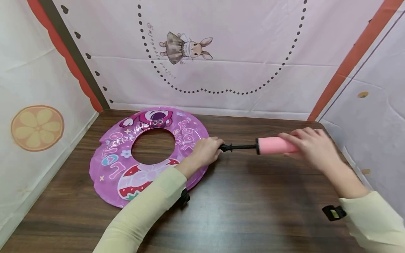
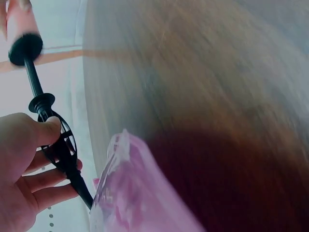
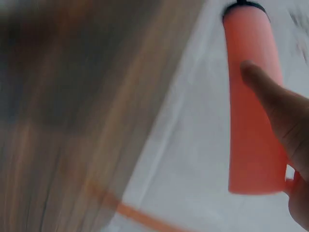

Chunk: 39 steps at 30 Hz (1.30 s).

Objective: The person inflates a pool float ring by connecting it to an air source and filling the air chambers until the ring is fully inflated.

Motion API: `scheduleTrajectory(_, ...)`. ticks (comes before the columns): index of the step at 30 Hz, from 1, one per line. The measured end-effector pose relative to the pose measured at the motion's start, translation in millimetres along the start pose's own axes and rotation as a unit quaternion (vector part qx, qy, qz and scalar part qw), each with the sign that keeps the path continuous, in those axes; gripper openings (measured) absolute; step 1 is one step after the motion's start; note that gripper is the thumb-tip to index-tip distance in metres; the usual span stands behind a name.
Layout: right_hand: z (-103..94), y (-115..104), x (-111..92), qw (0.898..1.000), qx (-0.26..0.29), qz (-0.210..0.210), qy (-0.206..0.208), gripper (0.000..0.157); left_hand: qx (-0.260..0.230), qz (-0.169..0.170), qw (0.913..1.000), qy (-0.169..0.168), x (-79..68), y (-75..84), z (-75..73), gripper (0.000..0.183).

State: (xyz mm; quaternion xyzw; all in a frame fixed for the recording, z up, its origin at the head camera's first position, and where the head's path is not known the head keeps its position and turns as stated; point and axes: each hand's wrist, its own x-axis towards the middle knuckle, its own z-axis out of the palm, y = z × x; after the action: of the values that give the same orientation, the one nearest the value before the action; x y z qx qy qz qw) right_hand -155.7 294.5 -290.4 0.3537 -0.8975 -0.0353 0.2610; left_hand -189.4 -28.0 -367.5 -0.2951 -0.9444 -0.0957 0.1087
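A hand air pump spans the gap between my two hands, its pink barrel on the right and its black rod drawn out to the left. My left hand grips the black end piece, thumb across it; its tapered tip runs down to the edge of the purple swim ring. Around the pink barrel curl the fingers and thumb of my right hand. The swim ring lies on the left, printed with a bear, flowers and letters, puffed up with some creases along its outer edge.
A dark wood-grain table lies under everything. Printed cloth walls enclose it at the back and both sides, close to the table's edges. Black wrist straps show at the sleeves.
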Motion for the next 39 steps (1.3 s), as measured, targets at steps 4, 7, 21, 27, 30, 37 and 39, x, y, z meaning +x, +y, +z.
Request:
scheduleTrajectory(4, 16.0, -26.2, 20.9, 1.0, -0.022, -0.021, 0.003, 0.058, 0.007, -0.002, 1.0, -0.002, -0.1, 4.3, -0.4, 0.026)
scheduleTrajectory(7, 23.8, -39.1, 32.6, 0.999, -0.03, -0.02, 0.001, 0.06, 0.012, -0.008, 0.9999, 0.0, -0.5, 6.4, -1.4, 0.025)
scheduleTrajectory(21, 21.5, -24.9, 21.6, 1.0, 0.006, -0.023, -0.02, 0.065, -0.011, 0.003, 0.9997, -0.021, 4.2, 1.8, -3.4, 0.028)
scheduleTrajectory(27, 1.0, 4.7, -1.5, 0.999, 0.025, -0.001, -0.042, 0.06, -0.012, 0.002, 0.9996, -0.027, 3.5, -0.4, -3.5, 0.028)
scheduleTrajectory(30, -10.6, 21.2, -13.7, 0.998, 0.024, 0.021, -0.062, 0.062, -0.011, -0.003, 0.9997, -0.024, 1.8, -2.7, -2.2, 0.029)
scheduleTrajectory(37, -6.3, 15.1, -7.8, 0.999, 0.021, 0.003, -0.045, 0.059, -0.002, -0.008, 0.9998, -0.018, -0.5, -2.3, -0.1, 0.026)
scheduleTrajectory(39, 2.7, 2.7, 4.0, 0.999, 0.017, -0.019, -0.03, 0.055, 0.0, -0.007, 0.9998, -0.019, 0.7, 1.2, -0.9, 0.025)
